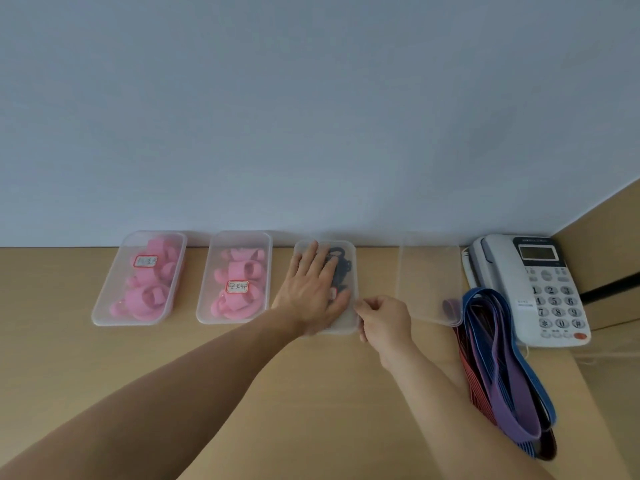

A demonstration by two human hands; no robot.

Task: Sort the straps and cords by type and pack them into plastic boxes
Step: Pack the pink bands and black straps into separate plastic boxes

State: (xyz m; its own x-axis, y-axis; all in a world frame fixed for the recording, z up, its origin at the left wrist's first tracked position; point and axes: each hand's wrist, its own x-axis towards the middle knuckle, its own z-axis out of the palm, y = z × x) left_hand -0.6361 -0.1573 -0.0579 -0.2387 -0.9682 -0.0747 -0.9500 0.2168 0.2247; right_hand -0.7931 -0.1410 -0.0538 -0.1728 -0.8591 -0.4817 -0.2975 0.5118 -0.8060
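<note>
Several clear plastic boxes stand in a row along the wall. The first box [104,299] and the second box [204,306] hold rolled pink straps under labelled lids. My left hand [311,289] presses flat on the lid of the third box [346,251], which holds black cords [341,268]. My right hand [384,318] pinches that lid's near right corner. A fourth box [429,271] stands further right, with a purple piece showing at its near end. Long blue, purple and red straps [502,368] lie in a pile by it.
A white desk telephone [540,285] sits at the far right against a wooden side panel [602,237]. The wall [311,116] runs right behind the boxes. The wooden table top [104,375] stretches toward me on the left.
</note>
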